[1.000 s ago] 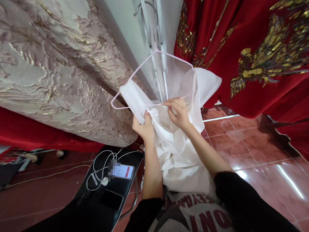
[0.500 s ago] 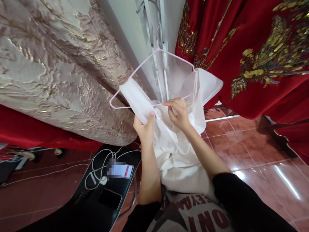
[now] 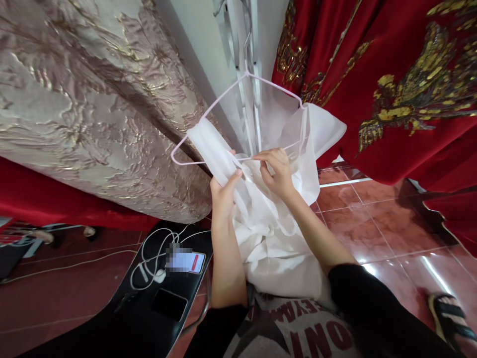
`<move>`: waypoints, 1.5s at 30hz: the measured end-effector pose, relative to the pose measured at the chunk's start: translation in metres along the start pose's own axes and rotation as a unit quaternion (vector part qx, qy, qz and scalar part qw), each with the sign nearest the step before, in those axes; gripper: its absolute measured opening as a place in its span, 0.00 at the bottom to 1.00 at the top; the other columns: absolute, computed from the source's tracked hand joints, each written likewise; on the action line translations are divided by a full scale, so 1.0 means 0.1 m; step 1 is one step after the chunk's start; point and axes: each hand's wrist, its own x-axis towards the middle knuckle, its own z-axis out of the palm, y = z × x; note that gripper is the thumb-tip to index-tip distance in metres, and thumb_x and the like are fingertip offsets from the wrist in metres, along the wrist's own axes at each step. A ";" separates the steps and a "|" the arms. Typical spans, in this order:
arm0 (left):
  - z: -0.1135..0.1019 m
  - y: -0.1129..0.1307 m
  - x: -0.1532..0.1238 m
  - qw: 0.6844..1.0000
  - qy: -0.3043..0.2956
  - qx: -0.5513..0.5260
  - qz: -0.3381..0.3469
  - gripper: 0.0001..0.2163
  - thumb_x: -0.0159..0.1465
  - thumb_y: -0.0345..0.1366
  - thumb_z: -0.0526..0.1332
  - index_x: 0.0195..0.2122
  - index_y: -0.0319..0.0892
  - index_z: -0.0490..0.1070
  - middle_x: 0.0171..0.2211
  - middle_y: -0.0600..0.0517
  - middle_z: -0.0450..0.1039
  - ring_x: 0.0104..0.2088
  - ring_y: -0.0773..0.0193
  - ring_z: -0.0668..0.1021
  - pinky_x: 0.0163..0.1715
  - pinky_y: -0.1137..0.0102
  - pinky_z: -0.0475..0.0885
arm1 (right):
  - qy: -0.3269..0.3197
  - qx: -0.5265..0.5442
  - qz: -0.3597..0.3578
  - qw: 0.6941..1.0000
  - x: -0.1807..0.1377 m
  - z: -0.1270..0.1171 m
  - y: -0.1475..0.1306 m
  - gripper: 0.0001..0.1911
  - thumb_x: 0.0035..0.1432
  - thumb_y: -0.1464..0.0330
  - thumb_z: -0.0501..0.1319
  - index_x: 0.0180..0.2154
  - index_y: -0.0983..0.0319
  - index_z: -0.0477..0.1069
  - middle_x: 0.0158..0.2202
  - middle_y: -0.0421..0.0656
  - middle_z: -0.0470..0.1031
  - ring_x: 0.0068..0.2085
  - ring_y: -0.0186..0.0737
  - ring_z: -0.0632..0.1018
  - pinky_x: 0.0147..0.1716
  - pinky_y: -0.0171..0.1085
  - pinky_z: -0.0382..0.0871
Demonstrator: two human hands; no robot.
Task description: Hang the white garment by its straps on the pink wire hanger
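Observation:
A white garment (image 3: 276,214) of thin fabric hangs from a pale pink hanger (image 3: 223,92), its lower part gathered against my body. My left hand (image 3: 224,191) grips the garment's left strap, thumb on top and fingers behind the cloth. My right hand (image 3: 278,171) is at the neckline, its thumb and bent fingers closed near the hanger's bottom bar; what lies between the fingertips is hard to make out. The garment's right side flares out over the hanger's right shoulder. The hanger's metal hook is up by a white rack (image 3: 255,94).
Left hangs a pale pink and gold brocade fabric (image 3: 112,124); right, red cloth (image 3: 335,74) with gold sequins. Lower left, a black seat (image 3: 149,288) bears a lit phone (image 3: 196,262), a dark phone (image 3: 169,304) and a white cable (image 3: 149,248). A sandalled foot (image 3: 449,313) stands lower right.
My left hand has shifted slightly to the right on the strap, with fingertips now showing behind it. My right hand stays nearly still. A sandalled foot has appeared at lower right.

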 end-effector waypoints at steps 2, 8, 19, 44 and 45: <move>0.03 0.06 0.02 1.000 0.023 -0.011 0.001 0.23 0.51 0.44 0.80 0.45 0.40 0.84 0.37 0.48 0.83 0.40 0.57 0.85 0.42 0.69 0.80 | 0.005 0.005 -0.009 1.000 0.00 0.00 0.01 0.17 0.66 0.78 0.54 0.46 0.56 0.77 0.41 0.41 0.84 0.42 0.41 0.81 0.46 0.45 0.68; -0.02 0.40 0.04 0.978 0.143 0.103 0.115 0.11 0.52 0.34 0.77 0.24 0.38 0.77 0.23 0.56 0.72 0.25 0.67 0.75 0.24 0.73 0.68 | 0.001 0.031 0.002 1.000 0.00 -0.04 0.08 0.18 0.65 0.78 0.54 0.46 0.54 0.78 0.41 0.41 0.84 0.43 0.43 0.81 0.47 0.47 0.69; -0.01 1.18 0.66 0.967 0.041 -0.248 -0.033 0.21 0.82 0.30 0.48 0.31 0.41 0.69 0.24 0.56 0.73 0.25 0.76 0.76 0.32 0.77 0.75 | -0.045 0.039 -0.005 0.998 0.08 -0.13 0.12 0.19 0.65 0.79 0.55 0.48 0.56 0.78 0.45 0.43 0.84 0.46 0.43 0.81 0.48 0.47 0.69; 0.10 0.26 0.08 0.983 0.039 -0.177 -0.005 0.12 0.71 0.44 0.69 0.37 0.43 0.71 0.37 0.52 0.79 0.15 0.77 0.62 0.13 0.77 0.54 | 0.172 -0.044 0.124 0.976 0.02 -0.72 0.06 0.11 0.68 0.63 0.61 0.50 0.56 0.75 0.53 0.49 0.79 0.58 0.46 0.80 0.60 0.52 0.76; 0.09 0.26 0.08 0.984 0.033 -0.174 -0.001 0.13 0.70 0.44 0.70 0.37 0.43 0.71 0.38 0.52 0.79 0.15 0.76 0.62 0.13 0.77 0.54 | 0.259 -0.055 0.187 0.946 -0.03 -0.82 0.18 0.12 0.66 0.61 0.63 0.49 0.56 0.74 0.53 0.49 0.78 0.58 0.47 0.80 0.60 0.53 0.75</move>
